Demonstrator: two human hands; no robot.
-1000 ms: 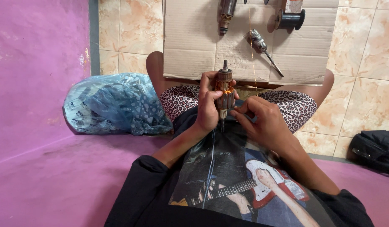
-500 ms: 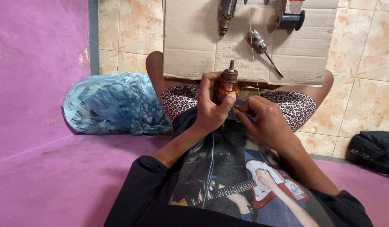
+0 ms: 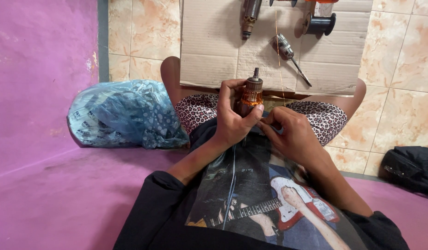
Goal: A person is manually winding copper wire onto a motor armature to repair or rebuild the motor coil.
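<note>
Since the earlier frame, we saw the left hand (image 3: 233, 121) tip the motor armature (image 3: 251, 96) a little more upright, its shaft end now standing clear above the fingers, while the right hand (image 3: 290, 134) stayed close at its side. The armature sat over the lap, just short of the near edge of the cardboard sheet (image 3: 214, 51), and showed orange winding below a grey commutator. We noted the left fingers clamped round its lower body, thumb pressed across the front. The right hand's fingertips were pinched together on a thin copper wire (image 3: 279, 55) just beside the armature; the wire ran up and away across the cardboard toward a black spool (image 3: 319, 23) near the far edge. On the cardboard we also saw a second armature (image 3: 251, 16) at the far edge and a drill chuck with a thin shaft (image 3: 290, 56) lying slantwise near the middle. A blue plastic bag (image 3: 126, 115) lay on the tiled floor beside the left knee, against the purple wall, and a black bag (image 3: 410, 169) rested at the right.
</note>
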